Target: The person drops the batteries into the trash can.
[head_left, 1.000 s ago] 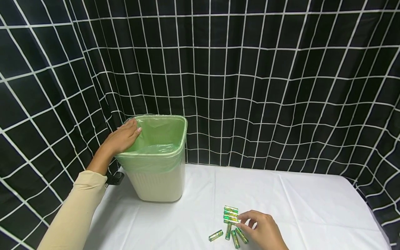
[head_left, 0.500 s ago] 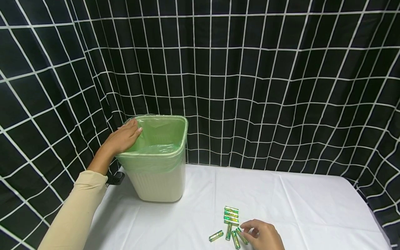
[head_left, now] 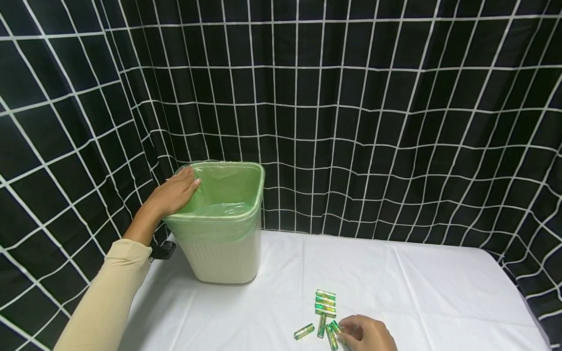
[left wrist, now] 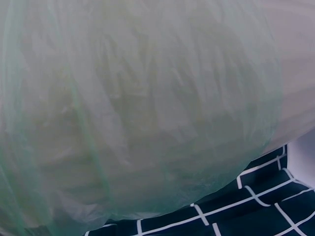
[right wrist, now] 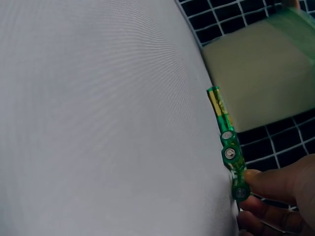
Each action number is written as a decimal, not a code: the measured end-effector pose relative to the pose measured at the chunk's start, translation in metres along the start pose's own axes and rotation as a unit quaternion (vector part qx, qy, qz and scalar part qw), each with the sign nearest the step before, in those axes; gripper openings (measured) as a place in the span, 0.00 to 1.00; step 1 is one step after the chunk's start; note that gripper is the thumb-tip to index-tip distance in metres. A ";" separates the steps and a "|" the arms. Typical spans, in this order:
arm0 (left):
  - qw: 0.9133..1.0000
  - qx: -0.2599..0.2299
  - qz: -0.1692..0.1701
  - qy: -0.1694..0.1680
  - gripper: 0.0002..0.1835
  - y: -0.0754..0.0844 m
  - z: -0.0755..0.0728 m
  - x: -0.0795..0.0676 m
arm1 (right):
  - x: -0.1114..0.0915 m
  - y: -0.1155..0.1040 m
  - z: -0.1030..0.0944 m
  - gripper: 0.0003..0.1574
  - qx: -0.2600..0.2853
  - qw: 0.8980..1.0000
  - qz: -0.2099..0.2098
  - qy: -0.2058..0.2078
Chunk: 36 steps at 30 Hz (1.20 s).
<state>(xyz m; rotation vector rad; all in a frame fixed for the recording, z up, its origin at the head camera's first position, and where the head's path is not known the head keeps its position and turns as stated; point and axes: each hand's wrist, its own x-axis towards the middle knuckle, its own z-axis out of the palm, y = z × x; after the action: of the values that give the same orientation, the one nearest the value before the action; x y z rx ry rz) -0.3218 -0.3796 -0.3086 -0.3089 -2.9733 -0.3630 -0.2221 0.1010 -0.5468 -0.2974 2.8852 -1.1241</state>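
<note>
In the head view my left hand (head_left: 175,192) rests over the left rim of a pale bin (head_left: 224,261), its fingers extended along the edge. A thin green bag (head_left: 228,183) lines the bin and folds down over the outside. My right hand (head_left: 368,333) is low at the front, pinching a green-and-gold battery (head_left: 335,325) between thumb and fingers, which partly hide it. Left of this battery lie several others, some in a stacked row (head_left: 325,303) and a loose one (head_left: 304,331). The right wrist view shows the thumb (right wrist: 268,183) against the batteries, end-on (right wrist: 230,153).
A white cloth (head_left: 395,287) with shallow creases covers the table. Black curtain with a white grid (head_left: 333,122) hangs behind and along the left side, close to the bin. A black wrist device (head_left: 162,250) shows under the left wrist.
My right hand has come down from beside the stacked row to the slanted battery in front, its fingers closing on that battery. The left hand stays on the bin rim.
</note>
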 end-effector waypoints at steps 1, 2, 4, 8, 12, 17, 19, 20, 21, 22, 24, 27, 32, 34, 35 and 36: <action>1.000 0.000 0.001 0.000 0.34 0.000 0.000 0.000 | 0.000 0.000 0.000 0.16 0.000 1.000 0.002 -0.001; 1.000 0.000 0.002 0.001 0.34 -0.001 0.000 0.000 | 0.000 0.000 0.000 0.16 -0.001 1.000 0.004 -0.002; 1.000 0.001 0.003 0.001 0.34 -0.001 0.000 0.000 | 0.001 0.001 0.001 0.16 -0.003 1.000 0.004 -0.004; 1.000 0.001 0.002 0.001 0.34 -0.001 0.000 0.001 | 0.001 0.000 0.001 0.16 -0.003 1.000 0.002 -0.013; 1.000 0.002 0.000 0.001 0.34 0.000 0.001 0.001 | 0.002 0.000 0.000 0.15 -0.001 1.000 0.004 -0.022; 1.000 0.001 -0.001 0.000 0.34 -0.001 0.001 0.002 | 0.002 0.000 0.002 0.13 -0.001 1.000 0.013 -0.022; 1.000 -0.001 0.000 0.000 0.34 -0.002 0.000 0.002 | 0.002 0.000 0.002 0.12 0.000 1.000 0.015 -0.020; 1.000 0.000 -0.001 0.000 0.34 -0.002 0.000 0.002 | 0.002 0.000 0.002 0.11 0.002 1.000 0.015 -0.019; 1.000 0.000 -0.001 0.000 0.34 -0.003 0.001 0.002 | 0.002 -0.001 0.002 0.11 0.002 1.000 0.014 -0.019; 1.000 0.001 -0.002 -0.001 0.35 -0.003 0.001 0.003 | 0.002 -0.001 0.003 0.10 0.001 1.000 0.013 -0.019; 1.000 0.002 0.000 0.001 0.35 -0.004 0.001 0.002 | 0.001 -0.001 0.003 0.09 0.002 1.000 0.011 -0.018; 1.000 0.003 -0.001 0.001 0.35 -0.004 0.002 0.002 | 0.000 -0.002 0.003 0.09 -0.001 1.000 0.006 -0.018; 1.000 0.002 -0.002 0.002 0.35 -0.002 0.001 0.000 | 0.002 -0.004 0.000 0.09 -0.010 1.000 0.003 -0.029; 1.000 0.002 -0.002 0.003 0.35 -0.002 0.001 0.000 | 0.003 -0.006 -0.001 0.09 -0.012 0.999 0.000 -0.037; 1.000 0.001 -0.002 0.003 0.35 -0.002 0.001 0.000 | 0.003 -0.006 -0.002 0.09 -0.012 0.999 0.000 -0.041; 1.000 0.000 -0.003 0.003 0.35 -0.002 0.001 0.000 | 0.004 -0.007 -0.004 0.10 -0.012 0.999 -0.004 -0.043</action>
<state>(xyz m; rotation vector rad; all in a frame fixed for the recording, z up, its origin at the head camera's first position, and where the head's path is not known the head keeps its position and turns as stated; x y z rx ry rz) -0.3218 -0.3813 -0.3098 -0.2984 -2.9698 -0.3625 -0.2248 0.0976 -0.5392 -0.3495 2.8279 -1.0502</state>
